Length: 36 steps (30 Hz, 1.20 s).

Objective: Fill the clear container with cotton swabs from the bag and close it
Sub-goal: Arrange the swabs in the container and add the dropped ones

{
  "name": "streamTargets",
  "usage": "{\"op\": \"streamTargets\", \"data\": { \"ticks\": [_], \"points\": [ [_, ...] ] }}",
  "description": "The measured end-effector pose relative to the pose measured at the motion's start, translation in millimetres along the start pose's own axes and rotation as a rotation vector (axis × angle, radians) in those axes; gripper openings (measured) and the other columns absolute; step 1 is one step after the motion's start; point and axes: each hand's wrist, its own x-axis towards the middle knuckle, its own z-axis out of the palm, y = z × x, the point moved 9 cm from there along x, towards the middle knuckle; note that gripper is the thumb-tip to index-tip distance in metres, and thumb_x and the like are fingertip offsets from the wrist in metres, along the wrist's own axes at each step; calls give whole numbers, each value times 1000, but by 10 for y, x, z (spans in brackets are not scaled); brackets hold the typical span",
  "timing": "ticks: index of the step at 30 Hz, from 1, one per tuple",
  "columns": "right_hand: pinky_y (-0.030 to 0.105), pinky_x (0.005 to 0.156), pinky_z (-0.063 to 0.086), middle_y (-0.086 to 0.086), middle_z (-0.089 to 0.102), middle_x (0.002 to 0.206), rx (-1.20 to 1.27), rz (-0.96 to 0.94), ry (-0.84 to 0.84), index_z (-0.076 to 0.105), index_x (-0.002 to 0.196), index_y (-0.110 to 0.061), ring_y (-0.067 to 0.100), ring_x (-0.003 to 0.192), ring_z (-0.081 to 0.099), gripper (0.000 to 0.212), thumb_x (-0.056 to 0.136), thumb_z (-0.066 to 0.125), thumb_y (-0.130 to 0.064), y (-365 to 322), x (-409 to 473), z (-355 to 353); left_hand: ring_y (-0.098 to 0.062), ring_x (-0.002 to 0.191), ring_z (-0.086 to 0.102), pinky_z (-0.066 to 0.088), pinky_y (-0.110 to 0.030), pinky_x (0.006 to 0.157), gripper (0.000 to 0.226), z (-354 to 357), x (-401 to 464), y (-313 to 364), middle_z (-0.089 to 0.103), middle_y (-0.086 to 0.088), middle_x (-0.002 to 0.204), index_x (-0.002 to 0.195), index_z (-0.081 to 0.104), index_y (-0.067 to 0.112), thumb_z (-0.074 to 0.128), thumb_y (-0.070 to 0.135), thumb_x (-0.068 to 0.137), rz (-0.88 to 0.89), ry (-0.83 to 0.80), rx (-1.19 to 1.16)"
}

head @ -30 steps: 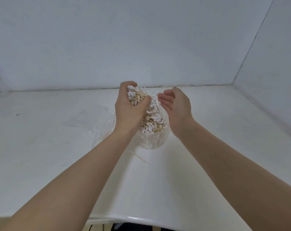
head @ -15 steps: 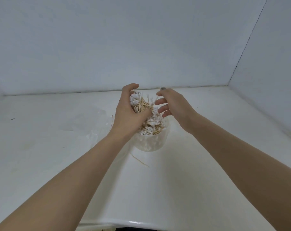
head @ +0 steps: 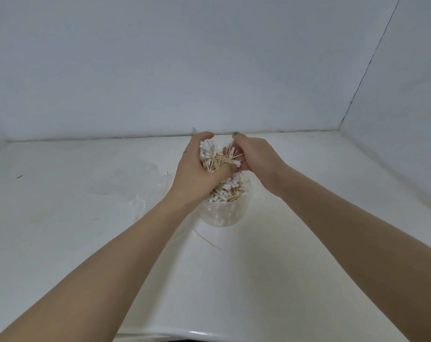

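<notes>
Head view. The left hand [head: 197, 174] holds a loose bundle of cotton swabs [head: 215, 157], its fingers [head: 202, 137] curled over the far side and the thumb closing the near side. The sticks in the bundle lie crossed and splayed, most running roughly from 8 to 2 o'clock, so the bundle has no single clean long axis.

The right hand [head: 255, 156] meets the bundle from 3 o'clock; its fingers are bent around the swab ends, and whether they pinch the swabs or only steady them cannot be told. The two hands nearly touch above the bundle.

The clear container [head: 224, 213] stands upright on the counter [head: 283, 267], directly beneath both hands toward 6 o'clock. Its mouth is open and already heaped with swabs to the rim and above. The left hand sits nearer the mouth, its heel overlapping the rim in this view.

One stray swab [head: 208, 240] lies on the counter just beside the container base at 7 o'clock, its long axis from 10 to 4 o'clock. The emptied clear bag [head: 140, 193] lies crumpled at 9 o'clock. No lid is visible.

Judgement: the filling step is near its end; the bundle must descend straight toward 6 o'clock, sticks gathered upright, or they will bridge the rim and spill.
</notes>
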Motion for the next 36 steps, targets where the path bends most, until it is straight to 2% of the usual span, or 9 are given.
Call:
{"op": "streamTargets", "data": {
  "ticks": [5,11,15,19,22,24,28,31,36],
  "points": [
    [39,95,54,8,77,103,54,-7,-34,74,107,-18,21,98,73,54,105,30,-49,-20,-57,64,-4,103,71,58,-36,96,69,59,34,29,73,14,111,130,48,35,90,25,77,1,-26,-15],
    [46,103,50,6,73,105,109,-77,46,66,119,-22,20,100,71,50,100,34,-55,-127,-60,47,-11,97,72,61,-37,86,51,19,86,62,71,12,98,115,53,33,83,12,80,11,58,-79],
    [33,87,55,7,77,104,160,-38,43,72,106,-11,17,93,73,48,105,38,-44,-112,-54,52,-20,105,72,59,-51,93,49,21,104,66,72,3,109,118,53,34,76,10,82,-1,55,-141],
    [19,78,48,-3,78,101,126,-37,-14,76,107,-18,3,90,71,50,107,33,-43,-84,-89,113,-15,102,72,60,-45,94,52,23,89,74,73,1,111,127,52,32,71,4,87,-31,59,-212],
    [7,58,48,-8,77,90,147,-42,-85,75,96,-27,-7,74,70,51,109,28,-41,-70,-134,177,-19,100,75,61,-49,93,58,37,101,81,75,-3,110,130,52,35,67,1,86,-59,41,-276],
    [9,61,50,-11,78,88,164,-30,-121,75,95,-30,-5,77,71,53,109,26,-44,-53,-158,227,-20,98,76,62,-46,91,58,44,90,74,75,-5,110,132,52,34,66,-1,87,-83,36,-315],
    [35,94,55,4,78,106,241,41,-134,74,115,-24,14,99,74,57,107,24,-50,-19,-203,328,-23,99,76,62,-44,92,58,68,75,62,75,-10,111,132,53,32,71,4,86,-117,39,-400],
    [40,102,52,4,76,114,270,51,-157,70,124,-27,17,107,72,57,107,21,-51,-18,-187,404,-24,99,76,61,-44,91,60,62,81,59,74,-10,111,130,54,32,74,13,76,-130,56,-423],
    [46,101,53,-2,78,99,225,54,-104,75,99,-30,17,98,74,48,106,31,-48,-42,-152,355,-26,98,76,61,-39,80,65,60,113,2,73,-12,115,129,54,32,71,7,72,-170,43,-501]
  ]
}}
